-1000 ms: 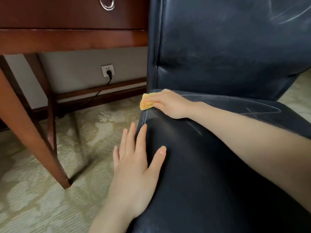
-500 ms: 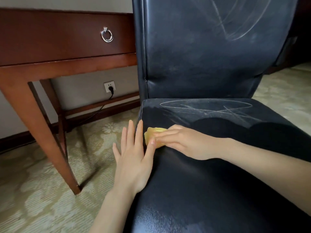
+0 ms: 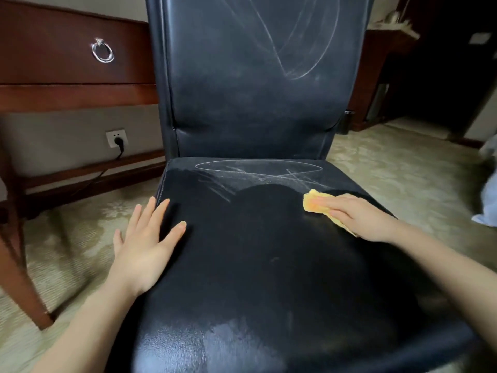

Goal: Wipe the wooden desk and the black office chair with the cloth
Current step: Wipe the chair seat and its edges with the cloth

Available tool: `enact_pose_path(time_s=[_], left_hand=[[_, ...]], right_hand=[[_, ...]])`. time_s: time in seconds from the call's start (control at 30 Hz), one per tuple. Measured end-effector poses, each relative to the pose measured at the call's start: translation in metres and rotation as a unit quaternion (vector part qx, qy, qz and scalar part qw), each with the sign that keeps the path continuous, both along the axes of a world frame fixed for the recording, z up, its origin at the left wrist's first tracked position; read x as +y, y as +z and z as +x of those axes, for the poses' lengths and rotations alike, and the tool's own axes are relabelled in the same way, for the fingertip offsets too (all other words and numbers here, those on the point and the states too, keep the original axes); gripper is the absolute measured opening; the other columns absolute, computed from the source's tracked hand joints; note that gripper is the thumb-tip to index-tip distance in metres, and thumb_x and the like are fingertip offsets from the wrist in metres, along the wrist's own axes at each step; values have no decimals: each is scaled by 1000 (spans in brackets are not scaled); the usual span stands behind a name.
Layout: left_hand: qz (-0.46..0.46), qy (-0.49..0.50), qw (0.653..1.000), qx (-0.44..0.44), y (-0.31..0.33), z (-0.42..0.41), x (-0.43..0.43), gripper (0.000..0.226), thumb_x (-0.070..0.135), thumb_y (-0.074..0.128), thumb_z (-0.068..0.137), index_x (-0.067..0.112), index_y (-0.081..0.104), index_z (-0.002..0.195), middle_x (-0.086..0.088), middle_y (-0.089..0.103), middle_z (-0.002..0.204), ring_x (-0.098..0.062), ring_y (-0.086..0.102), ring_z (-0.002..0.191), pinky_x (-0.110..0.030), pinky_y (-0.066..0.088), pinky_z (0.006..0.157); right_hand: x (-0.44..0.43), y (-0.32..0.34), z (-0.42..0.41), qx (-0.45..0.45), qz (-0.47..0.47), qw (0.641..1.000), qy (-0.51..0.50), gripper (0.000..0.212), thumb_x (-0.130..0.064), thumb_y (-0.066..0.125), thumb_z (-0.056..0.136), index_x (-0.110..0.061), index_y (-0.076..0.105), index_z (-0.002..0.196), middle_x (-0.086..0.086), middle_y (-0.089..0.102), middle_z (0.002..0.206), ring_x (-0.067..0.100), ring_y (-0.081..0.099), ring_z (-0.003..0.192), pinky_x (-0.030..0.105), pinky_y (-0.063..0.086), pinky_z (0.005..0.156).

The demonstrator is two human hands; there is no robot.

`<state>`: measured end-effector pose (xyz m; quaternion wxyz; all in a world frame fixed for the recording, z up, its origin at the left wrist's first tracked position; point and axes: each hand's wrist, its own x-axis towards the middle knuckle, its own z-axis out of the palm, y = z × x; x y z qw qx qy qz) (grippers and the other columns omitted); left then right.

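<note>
Pale patterned carpet [image 3: 403,170] runs under the black office chair [image 3: 269,251], which stands square in front of me, with the wooden desk [image 3: 67,95] off at my 10 o'clock. My left hand [image 3: 145,243] lies flat on the seat's left edge, fingers straight and spread, gripping nothing; I judge it is steadying the chair. My right hand [image 3: 360,216] is at about 2 o'clock on the seat, fingers stretched out flat over the yellow cloth [image 3: 314,204], pressing it against the leather rather than clutching it.

What matters for the next stroke is the white scribble [image 3: 258,169] across the back of the seat. It lies at roughly 10 to 11 o'clock from the cloth, its nearest lines just beside the cloth's front corner. Its long axis, a flat oval, runs from 9 to 3 o'clock, parallel to the base of the backrest. My right hand is the nearer one and has the cloth, so I expect a sweep leftward along that axis. More white loops [image 3: 295,49] sit high on the backrest at 12 o'clock, not yet wiped.

As for containers, the desk's drawer [image 3: 53,49] with its ring pull [image 3: 103,52] is closed, so I cannot tell what it holds.
</note>
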<state>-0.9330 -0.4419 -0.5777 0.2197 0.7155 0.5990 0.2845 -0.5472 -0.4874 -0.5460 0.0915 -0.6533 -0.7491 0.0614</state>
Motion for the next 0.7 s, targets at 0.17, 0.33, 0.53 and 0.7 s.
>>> enact_pose_path(time_s=[0.17,0.33,0.53,0.7], left_hand=[[2,4,1000,0,0,4,1,58,46,42,96,34,23,149,11,9,159,-5,-3,146,-44,-2,118],[7,11,1000,1,-3,6,4,58,47,42,96,32,23,149,9,10,160,-7,-2,146,-44,1,119],[32,-19,999,30,-2,7,0,56,45,40,97,33,24,149,11,9,159,-5,-4,146,-41,-3,118],[51,-56,996,55,-2,6,-4,50,42,39,99,34,29,147,13,13,158,-3,0,146,-36,-2,118]], right_hand=[[48,-7,12,23,53,995,-81,41,-8,36,101,-24,53,135,9,64,118,31,54,112,22,32,82],[66,-14,-9,18,48,988,-149,40,-19,35,102,-27,46,139,10,48,141,31,38,130,36,32,101],[9,-12,-56,47,55,997,13,39,-18,45,99,-34,49,135,-16,47,139,18,41,121,21,27,94],[-44,-14,-90,75,63,985,142,35,-33,49,95,-39,53,130,-28,46,133,6,46,116,18,30,101]])
